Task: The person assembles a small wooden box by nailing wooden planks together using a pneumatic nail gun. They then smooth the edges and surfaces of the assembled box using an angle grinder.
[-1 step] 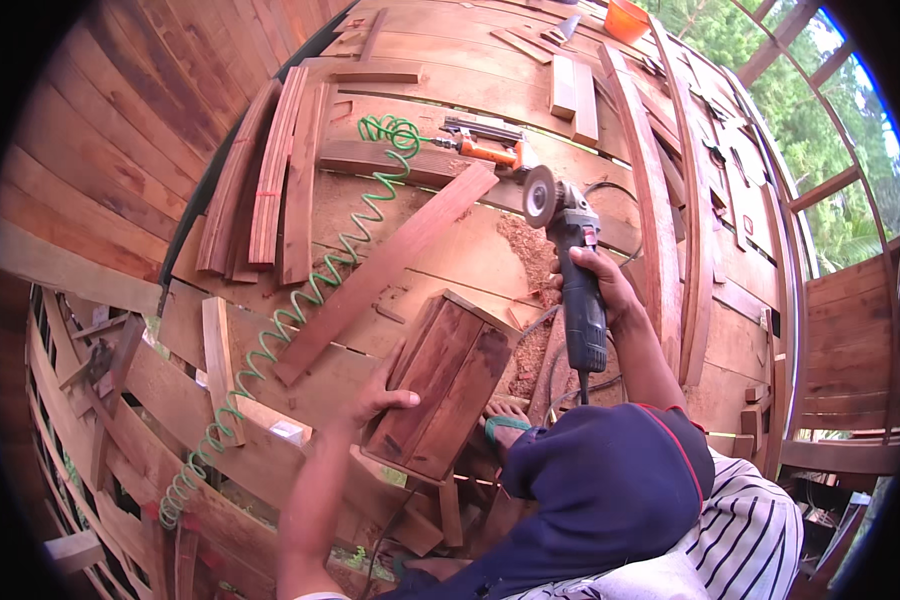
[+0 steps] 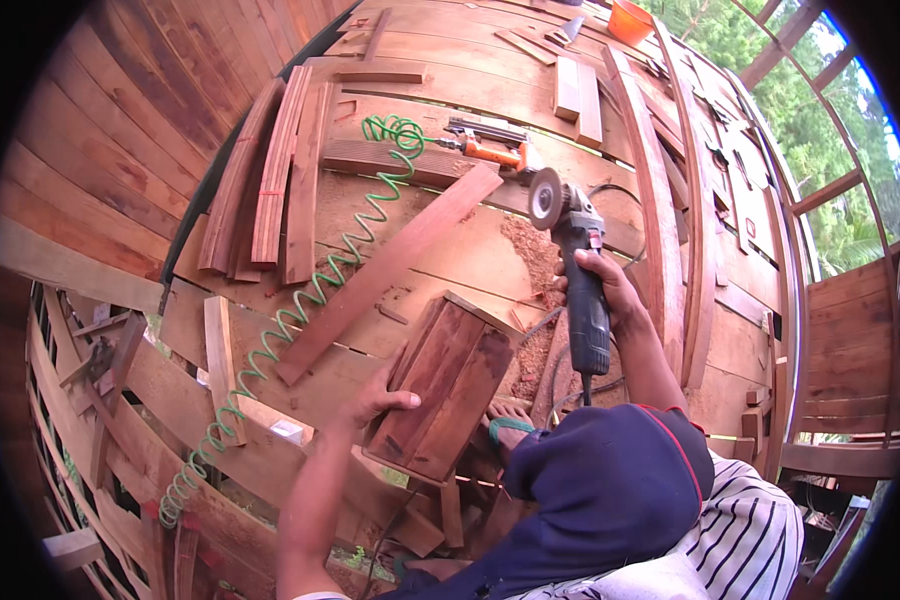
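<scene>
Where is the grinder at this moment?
In the head view, the grinder is right of centre, held in the right hand, its disc near the orange nail gun.

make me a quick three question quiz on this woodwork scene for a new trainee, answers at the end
1. Which power tool does the person's right hand hold?
2. True or false: the left hand is clear of the wooden box, touching nothing.
3. Pick one. The coiled hose is:
a) red
b) green
c) blue

Key:
1. A grinder, gripped by its dark body with the disc end pointing away from the person.
2. False: the left hand is on the side of the box, its thumb over the near face.
3. b
</scene>
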`<state>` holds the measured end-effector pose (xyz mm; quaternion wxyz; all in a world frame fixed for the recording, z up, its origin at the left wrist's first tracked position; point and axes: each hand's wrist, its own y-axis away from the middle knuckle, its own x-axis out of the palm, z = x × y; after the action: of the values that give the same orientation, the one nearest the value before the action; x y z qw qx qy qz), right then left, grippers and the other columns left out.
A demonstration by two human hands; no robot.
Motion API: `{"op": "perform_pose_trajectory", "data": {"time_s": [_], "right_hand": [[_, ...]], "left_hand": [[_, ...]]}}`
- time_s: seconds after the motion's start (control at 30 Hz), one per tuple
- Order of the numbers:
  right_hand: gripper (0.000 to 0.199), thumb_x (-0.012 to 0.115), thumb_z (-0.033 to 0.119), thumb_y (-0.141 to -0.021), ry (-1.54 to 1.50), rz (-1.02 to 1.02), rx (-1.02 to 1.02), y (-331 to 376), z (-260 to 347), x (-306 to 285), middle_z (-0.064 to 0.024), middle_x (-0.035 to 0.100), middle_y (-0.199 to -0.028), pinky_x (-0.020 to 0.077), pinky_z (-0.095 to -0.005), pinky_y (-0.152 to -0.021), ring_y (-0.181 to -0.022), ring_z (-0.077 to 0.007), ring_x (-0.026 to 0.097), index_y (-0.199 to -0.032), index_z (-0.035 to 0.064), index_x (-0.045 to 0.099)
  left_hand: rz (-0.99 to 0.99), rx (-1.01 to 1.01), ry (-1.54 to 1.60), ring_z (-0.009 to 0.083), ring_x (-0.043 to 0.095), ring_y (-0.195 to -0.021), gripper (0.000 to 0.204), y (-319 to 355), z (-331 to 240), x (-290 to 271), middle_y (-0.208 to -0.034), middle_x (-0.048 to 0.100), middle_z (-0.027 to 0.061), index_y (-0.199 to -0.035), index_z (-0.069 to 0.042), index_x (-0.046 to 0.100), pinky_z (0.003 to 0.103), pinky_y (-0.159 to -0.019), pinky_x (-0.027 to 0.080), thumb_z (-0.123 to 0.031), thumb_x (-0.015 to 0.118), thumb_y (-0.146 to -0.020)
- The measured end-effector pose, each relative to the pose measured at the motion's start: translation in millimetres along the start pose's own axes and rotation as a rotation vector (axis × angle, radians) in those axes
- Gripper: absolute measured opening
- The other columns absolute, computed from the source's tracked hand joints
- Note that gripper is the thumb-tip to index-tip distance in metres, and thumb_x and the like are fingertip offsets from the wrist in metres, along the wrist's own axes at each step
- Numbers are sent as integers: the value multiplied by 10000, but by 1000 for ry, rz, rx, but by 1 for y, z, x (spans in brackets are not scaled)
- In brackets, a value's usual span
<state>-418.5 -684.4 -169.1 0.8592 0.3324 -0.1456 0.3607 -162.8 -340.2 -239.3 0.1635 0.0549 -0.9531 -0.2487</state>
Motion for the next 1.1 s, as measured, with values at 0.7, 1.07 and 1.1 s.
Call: {"op": "perform_pose_trajectory", "data": {"time_s": [0.7, 1.07, 1.1], "right_hand": [[500, 691, 302, -961, -266, -348, 281, 68, 177, 84, -150, 679, -1010, 651, -417, -702, -814, -238, 719, -1286, -46, 536], [608, 667, 406, -1000, -483, -277, 130, 169, 397, 161, -105, 645, -1050, 626, -391, -736, -854, -212, 691, -1412, -2, 484], [625, 662, 440, -1003, -504, -263, 90, 171, 409, 166, -106, 643, -1045, 624, -390, -732, -846, -216, 687, -1408, -2, 486]], "left_hand": [[-137, -40, 681, 314, 420, -1426, 976, 195, -273, 5, -1542, 406, 156, -1610, -54, 294, 545, -1172, 346, -470, 699, -826], [373, 358, 1716, 301, 426, -1409, 804, 128, -521, 140, -1505, 417, 158, -1584, -50, 329, 595, -1116, 379, -468, 599, -952], [380, 370, 1705, 300, 427, -1408, 789, 117, -535, 141, -1502, 418, 158, -1581, -50, 332, 599, -1110, 382, -468, 589, -964]]}}
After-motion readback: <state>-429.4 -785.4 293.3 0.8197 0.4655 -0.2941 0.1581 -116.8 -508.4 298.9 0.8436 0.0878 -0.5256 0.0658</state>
